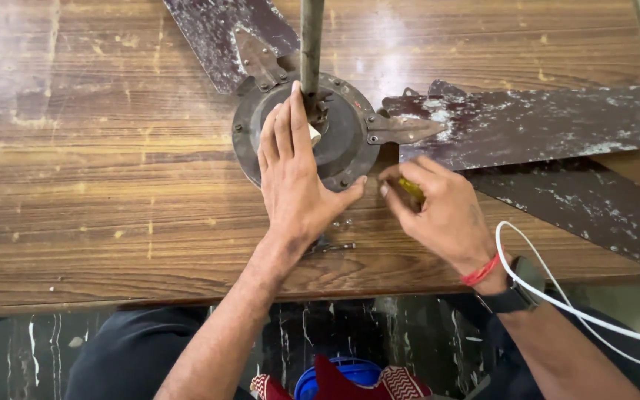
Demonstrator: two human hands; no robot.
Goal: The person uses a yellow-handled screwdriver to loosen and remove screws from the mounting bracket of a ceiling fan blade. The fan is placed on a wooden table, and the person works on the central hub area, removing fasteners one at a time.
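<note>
The left hand lies flat and spread over the near-left part of the ceiling fan motor housing, fingers pointing toward the down rod and thumb hooked along the housing's near rim. It presses rather than grips, pinning the motor to the wooden table. That looks like the right way to brace it: weight kept straight down so the round body cannot turn under a tool.

Just right of that thumb, the right hand is closed in a pinch around a yellow-handled tool, probably a small screwdriver, though only a sliver of the handle shows. Its tip seems aimed at the housing's near rim, beside the blade bracket. Holding the shaft square to the screw head, with steady push before any twist, would likely spare the worn fastener.

A few loose screws lie on the table under the left wrist, close enough to be swept off by a sleeve. Rusty, paint-flaked fan blades spread from the motor, beyond and to the right of the pinching hand.

The tabletop is scratched brown wood grain with a glossy glare patch. Below its near edge shows a dark marbled floor, and a white cable loops past the right wrist.
</note>
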